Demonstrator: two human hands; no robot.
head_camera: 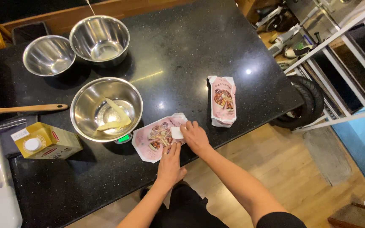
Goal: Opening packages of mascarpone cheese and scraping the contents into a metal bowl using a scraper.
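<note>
Both hands (pixel 170 162) (pixel 196 137) press a pink packet (pixel 151 141); another (pixel 222 100) lies right.

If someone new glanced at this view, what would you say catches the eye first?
Both hands, left hand and right hand, press on a pink food packet at the black counter's near edge. Left of it, a steel bowl holding pale yellow pieces sits on a scale. A second pink packet lies to the right.
</note>
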